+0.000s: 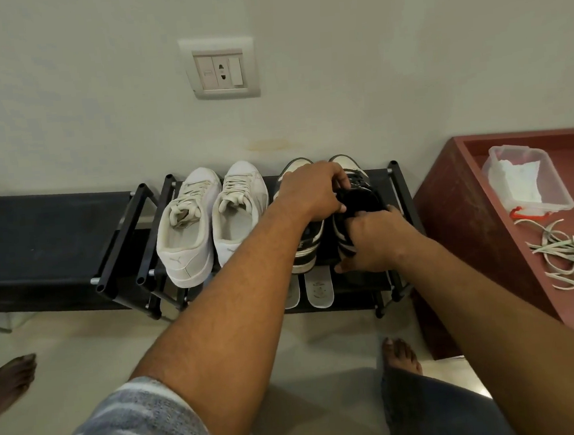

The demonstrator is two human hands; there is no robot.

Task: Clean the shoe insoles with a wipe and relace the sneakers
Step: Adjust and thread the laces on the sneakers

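Two pairs of sneakers stand on a black shoe rack. The white pair is laced. The black-and-white pair sits to its right. My left hand reaches over that pair and pinches the top of a black insole that sticks up out of the right-hand shoe. My right hand grips the heel of that shoe, thumb on the insole's lower part. Loose white laces lie on a red-brown surface at the right, beside a clear box of white wipes.
A pair of white slippers lies on the rack's lower shelf. A black bench adjoins the rack on the left. A wall socket is above. My bare feet stand on the pale floor.
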